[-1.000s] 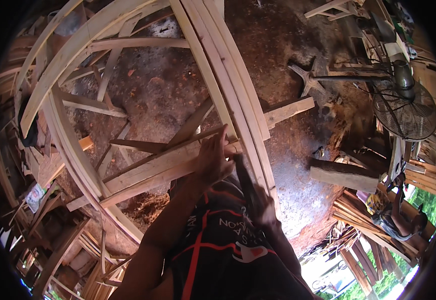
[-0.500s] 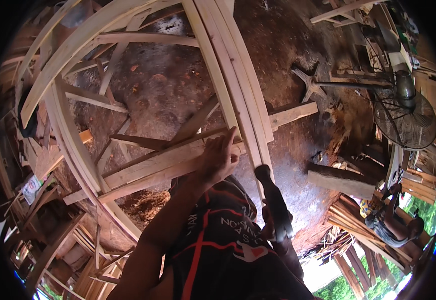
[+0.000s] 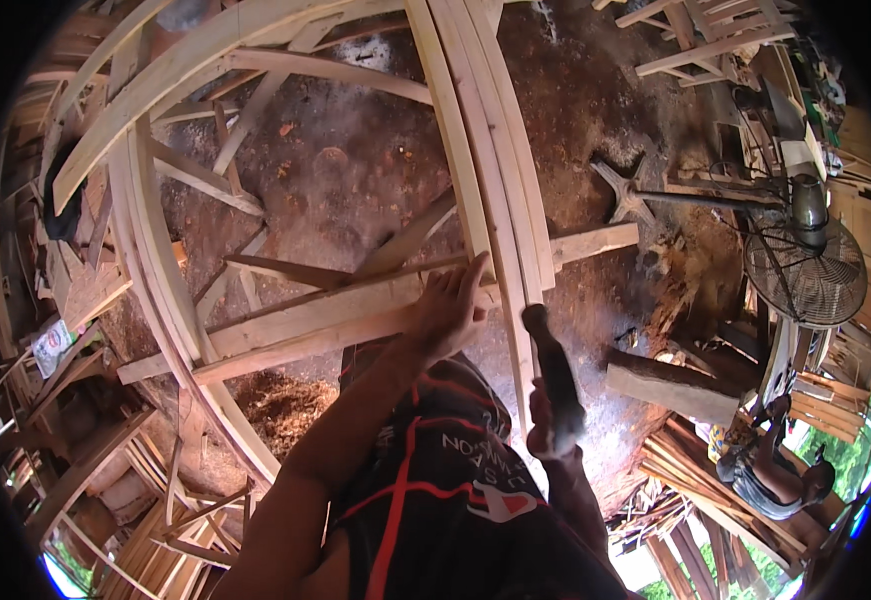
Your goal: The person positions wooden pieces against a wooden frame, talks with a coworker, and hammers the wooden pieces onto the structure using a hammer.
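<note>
My left hand (image 3: 446, 312) rests on the pale wooden crossbar (image 3: 331, 335), its index finger stretched to the lower end of the inner rail (image 3: 453, 130). No object shows in its fingers. On the right, my right hand (image 3: 548, 430) is closed around a dark, long hammer-like tool (image 3: 559, 375); motion blur hides its exact kind. The tool's rounded upper end lies just right of the long curved boards (image 3: 506, 150), which run side by side over the crossbar. Whether it touches them I cannot tell.
Another curved wooden side (image 3: 151, 230) stands left, with braces between. Wood shavings (image 3: 291, 405) lie near my legs. To the right are a pedestal fan (image 3: 806, 265) lying over, a thick plank (image 3: 671, 385), stacked timber (image 3: 711, 490) and another person (image 3: 771, 470) sitting.
The view has shifted a little, so the wooden frame's upper part sits farther right. My right hand and the dark tool have risen slightly. My left hand stays at the same joint.
</note>
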The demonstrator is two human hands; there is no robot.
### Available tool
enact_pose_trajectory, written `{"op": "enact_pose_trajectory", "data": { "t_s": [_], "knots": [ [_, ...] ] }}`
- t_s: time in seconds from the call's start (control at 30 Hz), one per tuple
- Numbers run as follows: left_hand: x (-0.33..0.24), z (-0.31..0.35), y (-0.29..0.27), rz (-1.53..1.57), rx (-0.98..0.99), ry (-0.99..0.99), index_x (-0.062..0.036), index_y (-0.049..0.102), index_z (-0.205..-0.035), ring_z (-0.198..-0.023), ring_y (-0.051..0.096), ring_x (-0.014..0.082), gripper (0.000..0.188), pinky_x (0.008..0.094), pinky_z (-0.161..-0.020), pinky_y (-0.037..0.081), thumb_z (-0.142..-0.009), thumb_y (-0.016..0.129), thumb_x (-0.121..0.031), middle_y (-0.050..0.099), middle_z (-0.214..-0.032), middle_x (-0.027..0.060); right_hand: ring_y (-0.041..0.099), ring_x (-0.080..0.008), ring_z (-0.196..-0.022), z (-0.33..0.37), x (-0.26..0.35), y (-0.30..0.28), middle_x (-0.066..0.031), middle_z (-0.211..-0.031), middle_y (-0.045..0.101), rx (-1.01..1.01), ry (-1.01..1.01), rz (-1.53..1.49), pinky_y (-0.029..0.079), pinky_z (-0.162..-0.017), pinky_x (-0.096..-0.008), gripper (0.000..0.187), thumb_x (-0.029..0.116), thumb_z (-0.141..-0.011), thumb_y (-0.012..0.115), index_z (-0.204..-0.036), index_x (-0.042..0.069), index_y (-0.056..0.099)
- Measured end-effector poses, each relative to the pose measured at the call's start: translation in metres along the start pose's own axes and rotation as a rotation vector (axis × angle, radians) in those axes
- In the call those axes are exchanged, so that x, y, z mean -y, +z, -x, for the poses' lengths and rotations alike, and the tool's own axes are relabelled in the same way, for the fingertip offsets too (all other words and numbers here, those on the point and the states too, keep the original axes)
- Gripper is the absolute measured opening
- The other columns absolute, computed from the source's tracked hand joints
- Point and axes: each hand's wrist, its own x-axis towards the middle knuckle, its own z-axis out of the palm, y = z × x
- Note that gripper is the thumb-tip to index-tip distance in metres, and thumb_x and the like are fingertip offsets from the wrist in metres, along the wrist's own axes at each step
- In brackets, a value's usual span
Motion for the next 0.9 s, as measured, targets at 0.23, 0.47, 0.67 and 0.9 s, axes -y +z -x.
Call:
{"op": "enact_pose_trajectory", "data": {
  "t_s": [0.23, 0.47, 0.67, 0.9],
  "knots": [
    [-0.001, 0.0, -0.002, 0.003, 0.014, 0.011, 0.0018, 0.025, -0.154, -0.107, 0.061, 0.0375, 0.092, 0.0477, -0.097, 0.045, -0.078, 0.073, -0.012, 0.059, -0.12, 0.0231, 0.065, -0.0354, -0.063, -0.021, 0.003, 0.013, -0.0203, -0.081, 0.065, 0.29, 0.233, -0.023, 0.051, -0.053, -0.0465, 0.035, 0.003, -0.088, 0.056, -0.122, -0.004, 0.053],
    [-0.003, -0.002, -0.003, -0.009, 0.015, -0.025, 0.0013, 0.03, -0.152, -0.107, 0.062, 0.0338, 0.09, 0.0462, -0.101, 0.044, -0.075, 0.075, -0.011, 0.063, -0.117, 0.0183, 0.053, -0.0215, -0.06, 0.011, -0.002, 0.02, -0.0081, -0.077, 0.057, -0.009, 0.203, 0.048, 0.042, -0.051, -0.0377, 0.033, 0.023, -0.096, 0.048, -0.116, 0.001, 0.064],
    [0.0, 0.0, -0.006, 0.023, 0.007, 0.048, 0.0037, 0.025, -0.153, -0.108, 0.06, 0.036, 0.09, 0.0479, -0.096, 0.045, -0.08, 0.074, -0.015, 0.059, -0.119, 0.0221, 0.065, -0.034, -0.068, -0.009, -0.013, 0.037, -0.0202, -0.091, 0.064, 0.048, 0.305, -0.282, 0.052, -0.054, -0.0413, 0.025, 0.003, -0.087, 0.06, -0.112, -0.001, 0.059],
    [-0.007, -0.008, -0.013, 0.045, 0.096, -0.023, 0.0021, 0.024, -0.154, -0.11, 0.059, 0.0364, 0.091, 0.0486, -0.096, 0.044, -0.08, 0.075, -0.014, 0.058, -0.119, 0.022, 0.03, -0.0061, -0.045, 0.028, 0.02, 0.045, 0.0052, -0.055, 0.035, -0.114, 0.398, -0.306, 0.021, -0.045, -0.0273, 0.074, 0.068, -0.102, 0.033, -0.105, -0.001, 0.06]
  ]
}}
